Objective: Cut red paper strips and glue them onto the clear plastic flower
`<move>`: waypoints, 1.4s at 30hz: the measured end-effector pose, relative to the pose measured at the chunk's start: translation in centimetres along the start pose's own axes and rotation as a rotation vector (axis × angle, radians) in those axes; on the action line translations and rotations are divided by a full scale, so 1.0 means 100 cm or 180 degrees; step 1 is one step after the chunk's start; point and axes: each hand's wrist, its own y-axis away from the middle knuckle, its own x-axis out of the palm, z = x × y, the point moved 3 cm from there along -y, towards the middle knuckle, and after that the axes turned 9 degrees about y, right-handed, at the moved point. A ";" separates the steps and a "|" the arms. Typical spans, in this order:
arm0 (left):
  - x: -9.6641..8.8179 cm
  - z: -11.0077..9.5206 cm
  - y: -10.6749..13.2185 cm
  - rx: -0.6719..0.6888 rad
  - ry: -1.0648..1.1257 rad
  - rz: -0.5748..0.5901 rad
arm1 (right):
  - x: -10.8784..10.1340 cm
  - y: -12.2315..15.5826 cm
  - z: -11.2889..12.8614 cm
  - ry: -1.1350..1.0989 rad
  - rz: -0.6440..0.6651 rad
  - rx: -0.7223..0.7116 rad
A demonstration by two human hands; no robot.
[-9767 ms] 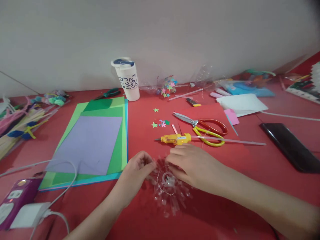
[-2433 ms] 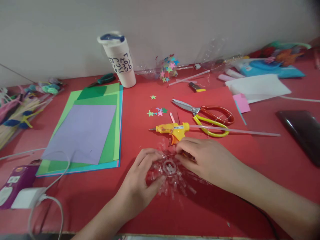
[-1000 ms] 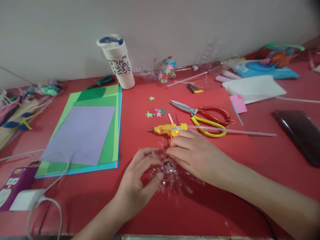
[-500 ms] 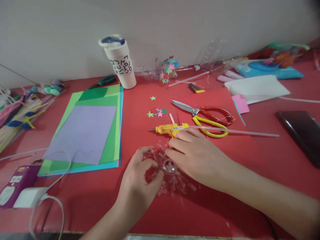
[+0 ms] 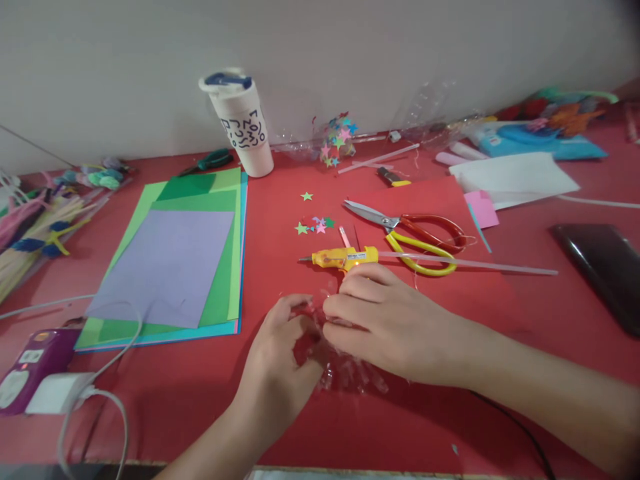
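The right hand has shifted left, covering the middle of the clear plastic piece on the bench; its grip is hidden. The left hand, loosely curved with thumb and fingers apart, probably steadies the edge.

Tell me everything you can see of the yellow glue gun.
The yellow glue gun looks plastic, with a slim, metallic-looking nozzle pointing to the picture's left, a white label and a small orange light. It lies on its side on the red surface. A long translucent glue stick extends from its rear, across the yellow handle of the scissors. The right hand hides its grip; whether they touch is unclear.
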 end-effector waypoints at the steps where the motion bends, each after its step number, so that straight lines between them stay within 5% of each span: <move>1: 0.000 0.000 0.000 -0.0007 -0.0022 -0.0002 | 0.001 0.000 -0.001 -0.0103 0.0031 0.0072; 8: 0.002 0.000 -0.001 0.0096 -0.0077 -0.0040 | 0.012 0.000 -0.005 -0.0297 0.0496 0.0225; 18: 0.003 -0.002 -0.002 0.0187 -0.0062 -0.0048 | 0.009 -0.005 -0.012 -0.0214 0.0598 0.0454; 27: 0.004 0.000 0.000 0.0230 -0.0192 -0.0058 | 0.012 -0.007 -0.016 -0.0365 0.0661 0.0071; 42: 0.004 0.000 -0.001 0.0207 -0.0233 -0.0138 | 0.017 -0.012 -0.015 -0.0294 0.0725 0.0078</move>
